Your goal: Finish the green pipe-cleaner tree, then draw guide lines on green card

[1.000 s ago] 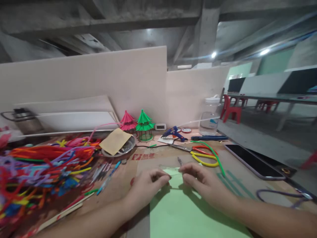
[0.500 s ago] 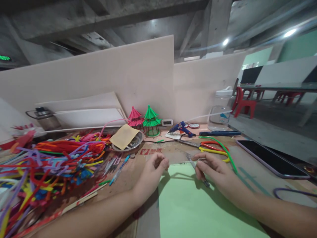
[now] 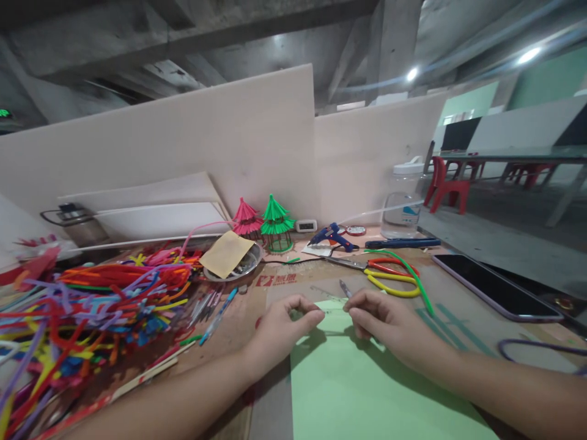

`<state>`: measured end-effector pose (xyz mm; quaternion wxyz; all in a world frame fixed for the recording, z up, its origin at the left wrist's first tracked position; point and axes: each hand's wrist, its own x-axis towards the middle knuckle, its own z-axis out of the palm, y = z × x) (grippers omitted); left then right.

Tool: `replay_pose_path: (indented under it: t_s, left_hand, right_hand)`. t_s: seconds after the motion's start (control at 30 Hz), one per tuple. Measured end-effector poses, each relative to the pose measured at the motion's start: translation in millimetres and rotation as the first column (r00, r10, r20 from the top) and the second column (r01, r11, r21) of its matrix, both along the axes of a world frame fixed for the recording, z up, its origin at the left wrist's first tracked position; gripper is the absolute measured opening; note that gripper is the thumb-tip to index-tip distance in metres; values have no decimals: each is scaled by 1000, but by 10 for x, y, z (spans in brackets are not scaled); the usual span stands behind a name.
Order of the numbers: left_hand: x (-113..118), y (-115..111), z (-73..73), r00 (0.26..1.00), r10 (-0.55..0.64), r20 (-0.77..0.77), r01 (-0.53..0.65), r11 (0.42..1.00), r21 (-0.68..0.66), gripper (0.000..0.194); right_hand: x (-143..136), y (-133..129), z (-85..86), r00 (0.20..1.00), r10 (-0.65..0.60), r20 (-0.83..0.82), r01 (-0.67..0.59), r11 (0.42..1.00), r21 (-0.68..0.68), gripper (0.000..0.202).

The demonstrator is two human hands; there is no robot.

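Observation:
A light green sheet of paper (image 3: 367, 391) lies on the table in front of me, its far edge below both hands. My left hand (image 3: 287, 324) is closed in a pinch of thumb and forefinger over the sheet's far left corner. A faint thin line runs from that pinch towards the other hand; what it is I cannot make out. My right hand (image 3: 389, 321) is closed over the far part of the paper, around a pen (image 3: 344, 288). Only the pen's slim end shows beyond the fingers; the remainder is hidden by the hand.
Coloured pipe cleaners (image 3: 114, 305) pile up on the left. Pens (image 3: 219, 315) and a metal dish (image 3: 257, 260) lie nearby. Small red (image 3: 246, 219) and green (image 3: 277, 223) pagodas stand behind. Scissors (image 3: 394, 275), a glue gun (image 3: 334, 236), a bottle (image 3: 403, 201) and a phone (image 3: 495, 287) are on the right.
Both hands have moved closer together over the sheet's far edge. My right hand has turned, so the pen's dark rear end no longer shows. The view has shifted slightly.

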<state>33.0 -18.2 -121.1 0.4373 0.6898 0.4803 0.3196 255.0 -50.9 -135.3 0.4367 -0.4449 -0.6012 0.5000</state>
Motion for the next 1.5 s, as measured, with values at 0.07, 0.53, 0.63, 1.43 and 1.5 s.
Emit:
replay_pose_path:
  t_s: [0.07, 0.53, 0.63, 1.43, 1.5]
  left_hand:
    - [-5, 14, -26, 998, -54, 33, 53, 998, 22, 31]
    - [2, -1, -84, 970, -219, 106, 211, 974, 85, 19]
    - [13, -7, -85, 969, -220, 116, 210, 973, 91, 21]
    - [7, -6, -13, 996, -79, -43, 81, 995, 58, 32]
    - [1, -6, -22, 996, -87, -14, 88, 994, 70, 31]
  right_hand:
    - [1, -1, 15, 1000, 5, -1, -5, 1000, -1, 59]
    - [-8, -9, 10, 997, 75, 30, -74, 997, -11, 43]
    - [-13, 2, 16, 997, 68, 18, -68, 998, -17, 43]
    - [-1, -7, 8, 999, 50, -10, -50, 999, 2, 45]
    - [-6, -11, 19, 999, 55, -4, -55, 999, -1, 45]
